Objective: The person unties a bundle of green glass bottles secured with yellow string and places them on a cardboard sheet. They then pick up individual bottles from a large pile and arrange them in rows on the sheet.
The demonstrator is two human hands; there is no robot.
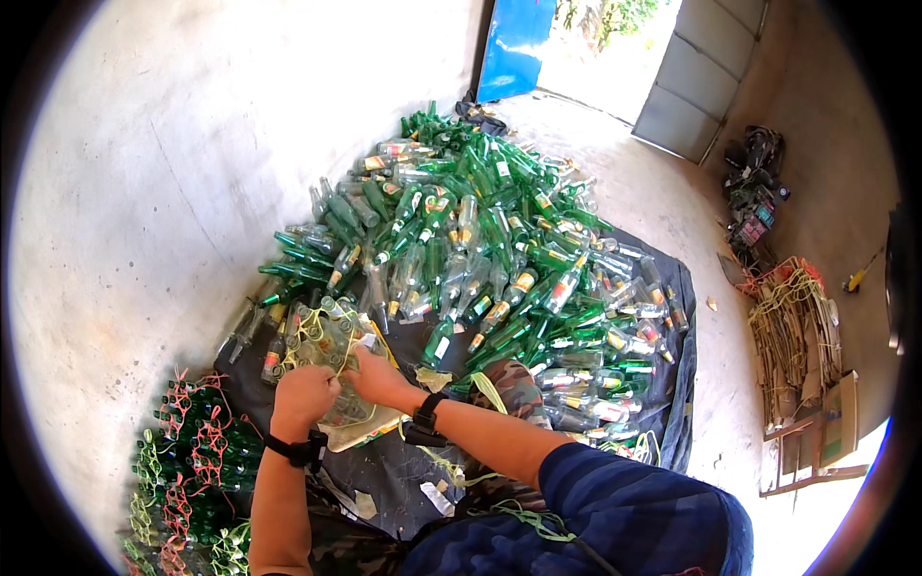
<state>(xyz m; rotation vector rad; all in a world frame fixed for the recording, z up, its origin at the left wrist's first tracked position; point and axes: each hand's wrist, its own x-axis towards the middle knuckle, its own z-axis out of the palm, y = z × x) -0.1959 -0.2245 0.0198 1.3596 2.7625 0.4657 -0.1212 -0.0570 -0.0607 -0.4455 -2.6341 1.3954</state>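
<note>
A bundle of clear glass bottles (pixel 327 334) stands close together in front of me, with their necks up. Thin yellow string (pixel 309 322) is looped around and between these necks. At the near side of the bundle my left hand (pixel 307 394) is closed in a fist, pinching the string. Just to its right, my right hand (pixel 377 379) is also closed on the string, its thumb up. The short ends between my fingers are too small to make out. Beneath the bottles shows the edge of a yellow and white sheet (pixel 370 429).
A big heap of loose green and clear bottles (pixel 480 230) spreads beyond, on a black tarp (pixel 677 288). Green bottles tied with red and yellow string (pixel 192 451) stand at lower left. Flattened cardboard (pixel 792 336) leans at right. A blue door (pixel 516 48) stands open at the back.
</note>
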